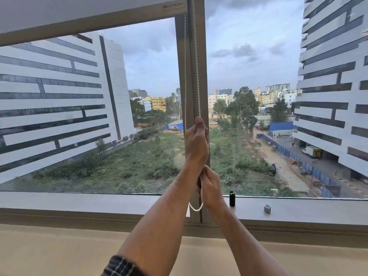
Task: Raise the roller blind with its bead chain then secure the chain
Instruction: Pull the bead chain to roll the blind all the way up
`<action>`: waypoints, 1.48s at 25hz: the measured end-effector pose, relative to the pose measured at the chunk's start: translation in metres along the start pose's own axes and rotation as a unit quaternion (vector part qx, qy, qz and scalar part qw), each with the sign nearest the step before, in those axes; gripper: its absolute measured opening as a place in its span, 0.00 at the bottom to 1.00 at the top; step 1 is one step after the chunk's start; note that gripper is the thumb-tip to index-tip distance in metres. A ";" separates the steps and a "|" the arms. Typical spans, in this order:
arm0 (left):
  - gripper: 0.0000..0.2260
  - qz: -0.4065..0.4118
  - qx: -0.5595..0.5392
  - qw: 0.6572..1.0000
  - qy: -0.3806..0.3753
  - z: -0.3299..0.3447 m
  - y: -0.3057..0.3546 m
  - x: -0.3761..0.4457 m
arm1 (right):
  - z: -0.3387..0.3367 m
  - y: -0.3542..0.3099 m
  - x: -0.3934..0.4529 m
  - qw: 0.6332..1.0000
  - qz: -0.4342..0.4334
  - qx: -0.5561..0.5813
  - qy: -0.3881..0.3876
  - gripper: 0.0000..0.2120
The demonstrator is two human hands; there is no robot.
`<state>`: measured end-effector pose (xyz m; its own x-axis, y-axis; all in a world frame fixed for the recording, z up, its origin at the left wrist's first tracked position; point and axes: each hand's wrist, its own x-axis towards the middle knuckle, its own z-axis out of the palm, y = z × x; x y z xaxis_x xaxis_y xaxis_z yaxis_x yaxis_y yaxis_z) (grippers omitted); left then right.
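The roller blind is high up, its grey bottom bar slanting across the top left of the window. A white bead chain hangs in two strands along the central window post. My left hand is closed around the right strand at about mid-window height. My right hand grips the chain lower down, just above the sill. The chain's bottom loop dangles below my right hand.
A grey window sill runs across the view. On it, right of the post, stand a small black cylinder and a small metal clip-like fitting. Below the sill is a beige ledge. Buildings and trees show outside.
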<state>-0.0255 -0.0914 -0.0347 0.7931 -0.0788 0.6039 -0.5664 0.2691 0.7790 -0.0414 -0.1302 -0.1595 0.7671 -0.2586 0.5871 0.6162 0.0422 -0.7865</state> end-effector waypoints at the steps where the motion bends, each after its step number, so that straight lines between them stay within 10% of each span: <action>1: 0.29 0.008 -0.001 1.000 0.006 -0.001 -0.006 -0.003 | -0.003 0.005 -0.002 1.000 0.009 0.002 -0.008 0.18; 9: 0.29 -0.029 0.034 0.999 0.021 -0.028 -0.062 -0.044 | -0.017 -0.036 0.035 0.994 -0.044 0.030 0.096 0.14; 15: 0.27 -0.063 -0.007 0.998 0.022 -0.023 -0.073 -0.076 | 0.023 -0.107 0.076 0.993 -0.020 0.101 -0.061 0.20; 37: 0.29 -0.004 -0.024 1.000 0.007 -0.004 -0.007 -0.006 | 0.000 0.000 0.003 0.997 0.022 0.075 0.000 0.13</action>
<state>-0.0256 -0.0885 -0.0448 0.8011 -0.0680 0.5947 -0.5484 0.3145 0.7748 -0.0390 -0.1304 -0.1582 0.7935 -0.2525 0.5537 0.6024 0.1977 -0.7733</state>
